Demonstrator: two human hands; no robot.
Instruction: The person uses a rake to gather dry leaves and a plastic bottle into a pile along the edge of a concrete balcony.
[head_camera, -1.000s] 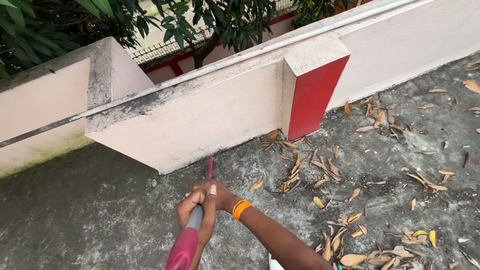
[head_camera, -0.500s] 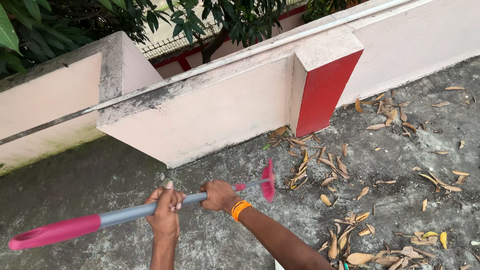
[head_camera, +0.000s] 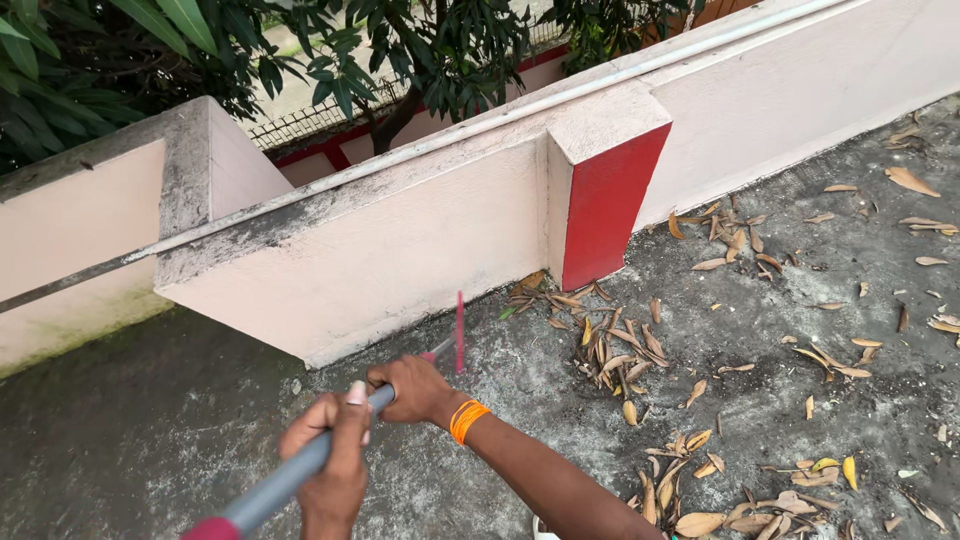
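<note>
Both my hands grip a long grey broom handle (head_camera: 300, 468) that ends in a pink grip at the lower left. My left hand (head_camera: 330, 465) holds it low down and near me. My right hand (head_camera: 412, 388), with an orange band at the wrist, holds it farther up. The thin pink broom head (head_camera: 459, 332) stands edge-on just past my right hand, close to the foot of the pale wall (head_camera: 400, 240). Dry brown leaves (head_camera: 610, 345) lie on the grey concrete floor to the right of the head.
A low pale parapet wall with a red pillar face (head_camera: 600, 205) runs across the back, a thin pipe (head_camera: 600, 78) along its top. More dry leaves (head_camera: 740, 500) are scattered at the right and lower right. Trees with dark green leaves (head_camera: 420, 40) stand behind the wall.
The broom has swung from pointing right, across my body, to pointing away toward the wall. The pink head moved left, off the leaf pile. My left hand came nearer to me.
</note>
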